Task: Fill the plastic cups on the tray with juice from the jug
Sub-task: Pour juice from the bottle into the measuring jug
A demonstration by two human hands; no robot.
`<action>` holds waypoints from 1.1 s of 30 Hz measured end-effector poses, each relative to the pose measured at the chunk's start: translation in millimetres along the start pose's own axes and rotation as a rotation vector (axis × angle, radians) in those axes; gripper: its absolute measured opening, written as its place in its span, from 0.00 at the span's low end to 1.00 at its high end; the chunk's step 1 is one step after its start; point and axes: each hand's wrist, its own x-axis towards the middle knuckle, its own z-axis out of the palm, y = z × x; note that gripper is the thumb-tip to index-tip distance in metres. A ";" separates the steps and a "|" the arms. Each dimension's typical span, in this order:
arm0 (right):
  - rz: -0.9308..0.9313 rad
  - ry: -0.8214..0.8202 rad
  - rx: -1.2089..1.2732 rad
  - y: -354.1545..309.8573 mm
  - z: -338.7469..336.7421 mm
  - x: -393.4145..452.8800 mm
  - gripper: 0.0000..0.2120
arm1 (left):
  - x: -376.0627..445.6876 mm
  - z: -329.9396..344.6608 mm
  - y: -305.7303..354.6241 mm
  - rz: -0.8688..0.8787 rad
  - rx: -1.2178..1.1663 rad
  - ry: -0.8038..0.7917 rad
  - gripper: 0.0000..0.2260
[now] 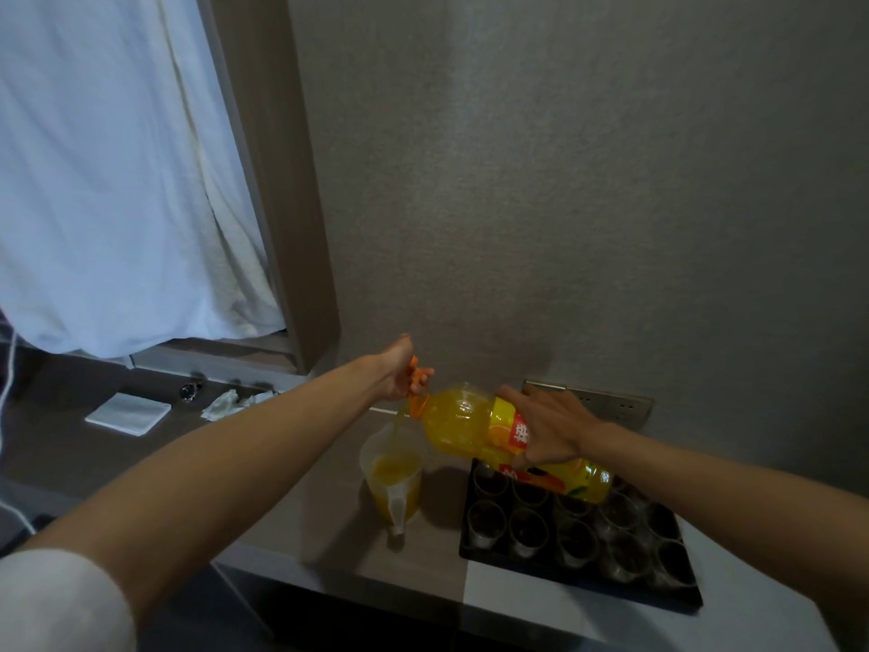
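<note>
Both hands are on the big juice bottle (475, 428): left hand (399, 374) curls round its orange handle (414, 392) at the neck, right hand (545, 428) spreads flat over the label to steady the weight. It's tipped neck-down so juice drops into the jug (392, 482) right under the mouth, already partly full. Tray (475, 548) sits at 3 o'clock from the jug, just beside it, so pouring later looks like a short reach. The plastic cups (531, 531) look empty.
</note>
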 end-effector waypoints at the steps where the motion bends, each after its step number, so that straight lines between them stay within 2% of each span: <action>1: -0.001 0.001 -0.001 0.3 -0.6 0.8 0.52 | 0.5 0.4 0.7 0.000 -0.003 0.002 0.20; 14: -0.023 0.013 -0.003 2.8 -2.4 5.2 0.52 | 3.7 0.7 2.7 0.000 -0.010 0.011 0.19; 20: -0.014 0.005 -0.015 5.9 -0.8 9.0 0.56 | 3.8 1.3 2.9 -0.004 -0.002 0.014 0.18; 26: -0.026 0.011 -0.026 8.3 -3.3 11.5 0.55 | 5.1 2.5 3.7 -0.004 0.007 0.013 0.16; 33: -0.041 0.030 -0.031 11.1 -2.2 18.6 0.53 | 3.4 1.3 5.7 0.003 -0.026 0.022 0.19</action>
